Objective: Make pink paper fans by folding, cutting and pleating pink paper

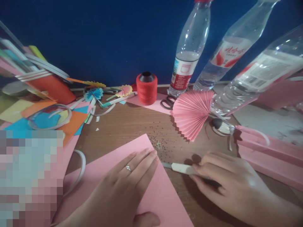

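Note:
My left hand (127,179), with a ring on one finger, lies flat on a sheet of pink paper (165,192), fingers stretched toward its right edge. In my right hand (224,179) is a utility knife (182,168) with a pale handle, gripped between thumb and fingers. Its blade points left and reaches close to the paper's right edge; whether it touches the paper I cannot tell. Small dark specks (163,143) are scattered on the wooden table just beyond the sheet. A pleated pink paper fan (193,113) lies past my right hand.
At the back stand a red thread spool (146,89) and several plastic bottles (186,63), with black-handled scissors (168,102) beside them. A tilted red cup (49,83) of paper strips, coloured sheets (75,124) and paper flowers (93,94) occupy the left. Folded pink paper (272,157) lies right.

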Demonstrator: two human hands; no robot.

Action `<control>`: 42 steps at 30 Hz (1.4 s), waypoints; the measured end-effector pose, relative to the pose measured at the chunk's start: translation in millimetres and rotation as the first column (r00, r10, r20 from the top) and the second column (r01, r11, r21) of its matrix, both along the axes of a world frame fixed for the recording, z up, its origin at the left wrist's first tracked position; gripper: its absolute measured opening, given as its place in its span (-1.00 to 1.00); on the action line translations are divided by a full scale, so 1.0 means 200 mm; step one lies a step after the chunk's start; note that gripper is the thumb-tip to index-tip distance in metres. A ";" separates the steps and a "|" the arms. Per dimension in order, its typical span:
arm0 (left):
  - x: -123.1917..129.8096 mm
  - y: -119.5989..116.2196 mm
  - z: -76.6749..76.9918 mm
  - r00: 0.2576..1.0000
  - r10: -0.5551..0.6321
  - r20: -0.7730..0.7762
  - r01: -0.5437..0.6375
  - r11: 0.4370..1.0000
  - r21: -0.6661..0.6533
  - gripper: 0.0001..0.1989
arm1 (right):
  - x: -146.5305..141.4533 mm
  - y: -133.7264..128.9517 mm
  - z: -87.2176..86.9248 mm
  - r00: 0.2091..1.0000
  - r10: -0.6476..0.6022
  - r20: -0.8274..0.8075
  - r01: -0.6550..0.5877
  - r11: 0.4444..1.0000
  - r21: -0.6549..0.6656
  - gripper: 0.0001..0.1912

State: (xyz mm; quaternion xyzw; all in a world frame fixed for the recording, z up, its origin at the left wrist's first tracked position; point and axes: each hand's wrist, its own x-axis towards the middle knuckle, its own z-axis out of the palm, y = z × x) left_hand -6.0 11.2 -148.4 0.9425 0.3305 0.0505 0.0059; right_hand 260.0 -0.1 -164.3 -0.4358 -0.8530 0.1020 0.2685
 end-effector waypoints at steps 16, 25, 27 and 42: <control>0.00 0.01 -0.02 1.000 -0.006 0.006 0.007 0.988 -0.154 -0.15 | 0.03 0.05 -0.01 0.997 0.075 0.002 -0.075 0.997 -0.006 -0.88; -0.02 0.02 -0.01 0.997 -0.035 -0.076 0.018 0.976 -0.218 -0.06 | 0.06 0.07 -0.01 0.994 0.112 0.015 -0.112 0.993 -0.050 -0.90; -0.03 0.01 -0.02 0.995 -0.044 -0.084 0.023 0.972 -0.232 0.01 | 0.06 0.07 -0.01 0.994 0.111 0.016 -0.110 0.993 -0.048 -0.90; -0.01 0.06 0.00 0.998 -0.033 -0.062 0.012 0.949 -0.314 0.04 | 0.05 0.09 0.00 0.992 0.127 0.007 -0.126 0.991 -0.053 -0.87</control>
